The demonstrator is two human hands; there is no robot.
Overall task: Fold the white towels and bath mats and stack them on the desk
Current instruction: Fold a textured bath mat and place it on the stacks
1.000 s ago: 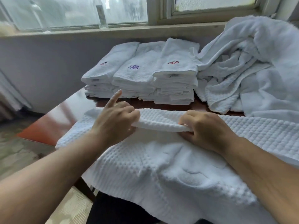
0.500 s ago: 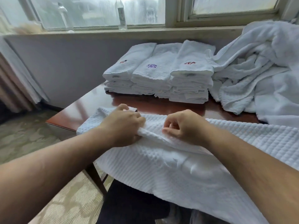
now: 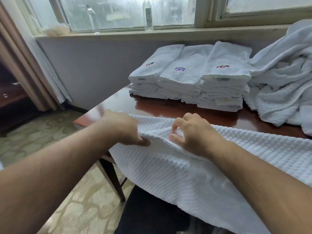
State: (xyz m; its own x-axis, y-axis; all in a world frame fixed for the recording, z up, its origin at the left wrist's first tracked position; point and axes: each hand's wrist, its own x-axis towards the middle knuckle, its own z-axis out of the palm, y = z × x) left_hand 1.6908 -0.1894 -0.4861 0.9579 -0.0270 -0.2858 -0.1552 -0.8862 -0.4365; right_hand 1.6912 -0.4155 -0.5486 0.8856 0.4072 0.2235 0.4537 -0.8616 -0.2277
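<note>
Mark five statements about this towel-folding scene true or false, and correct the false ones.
1. The left hand and right hand both hold the waffle-weave bath mat. True.
2. The folded towels form one stack. False: three stacks stand side by side.
3. Two bottles stand on the windowsill. True.
4. The unfolded towel pile lies left of the folded towels. False: it lies to their right.
5. The waffle-weave bath mat lies wholly on the desk. False: it hangs over the near edge.

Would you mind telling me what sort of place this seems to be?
Probably a hotel room: stacks of folded, embroidered white towels on a polished wooden desk, patterned carpet, and a curtain.
</note>
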